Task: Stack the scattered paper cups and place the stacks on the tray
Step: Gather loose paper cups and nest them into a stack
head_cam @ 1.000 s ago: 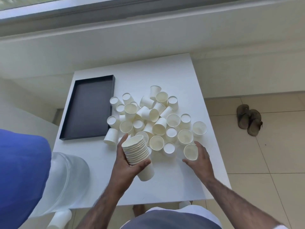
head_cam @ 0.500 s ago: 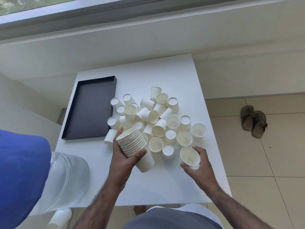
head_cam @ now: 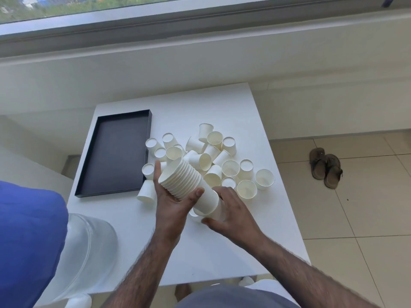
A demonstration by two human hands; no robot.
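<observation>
Left hand [head_cam: 171, 202] is wrapped around the stack of nested cups [head_cam: 189, 185], thumb across the front, fingers behind, holding it tilted above the surface [head_cam: 222, 107] with the rims pointing up and away. Right hand [head_cam: 231, 210] closes in at the base end, its grip curled around a single cup [head_cam: 216, 211] that meets the bottom of the stack, and by the look of it that cup is being slid on from beneath. Loose cups [head_cam: 229, 167] lie heaped just beyond, some upright, some tipped, some upside down. The black tray [head_cam: 124, 152] sits to the left with nothing in it, so there's plenty left to do. These are thin paper: featherlight, easily crushed, and a long stack will bend or shed cups if squeezed at one end. Best held around the middle, snug on the ribbed rims, with a hand under the base for the carry.
</observation>
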